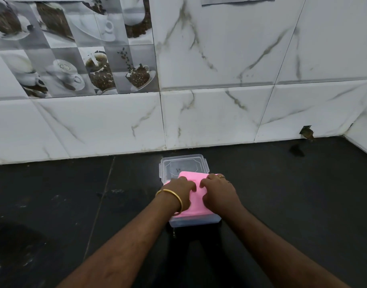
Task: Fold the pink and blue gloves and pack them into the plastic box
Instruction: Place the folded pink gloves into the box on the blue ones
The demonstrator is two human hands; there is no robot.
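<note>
Black stone: counter [282, 194] carries the whole setup; the box sits near the tiled wall [220, 113], roughly centred in your view.
Box: clear plastic box [196, 222] stands upright on the counter, its near wall showing below the pink; a dark band shows through that wall, possibly the blue gloves, but you cannot tell from here.
Lid: clear lid [183, 164] lies just behind the box, touching or overlapping its far rim; it is off, so closing is not yet done.
Pink gloves: folded pink gloves [196, 196] lie across the top of the box, bulging above the rim and spilling a little over its left edge; judged folded, not fully seated.
Left hand: your left hand [179, 191] rests palm down on the pink, fingers curled and pressing, nothing pinched; a bangle [172, 197] sits at the wrist.
Right hand: your right hand [219, 191] presses beside it, fingers bent onto the pink, not closed around anything.
Progress: late stage by judgement. Folding looks finished; left to do: push the pink below the rim, confirm blue is inside.
</note>
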